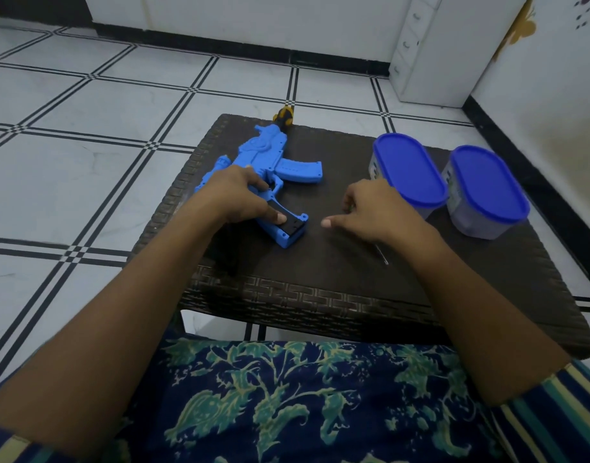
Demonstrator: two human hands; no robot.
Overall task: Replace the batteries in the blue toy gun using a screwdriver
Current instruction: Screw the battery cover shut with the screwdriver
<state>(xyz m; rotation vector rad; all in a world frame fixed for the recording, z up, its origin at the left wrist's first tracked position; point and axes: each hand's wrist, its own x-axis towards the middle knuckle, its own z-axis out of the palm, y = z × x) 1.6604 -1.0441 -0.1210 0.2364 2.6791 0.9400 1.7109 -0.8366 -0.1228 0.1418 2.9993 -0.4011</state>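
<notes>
The blue toy gun lies on its side on a dark woven table, its yellow-and-black muzzle pointing away. My left hand rests on the gun, thumb pressing the black panel on the grip. To the right, my right hand is closed around a thin screwdriver, whose metal shaft sticks out below the wrist onto the table. The screwdriver's handle is hidden inside the fist. I see no batteries.
Two clear oval containers with blue lids stand at the table's right side. A white tiled floor with black lines surrounds the table. A white drawer cabinet stands at the back right. My patterned lap is below.
</notes>
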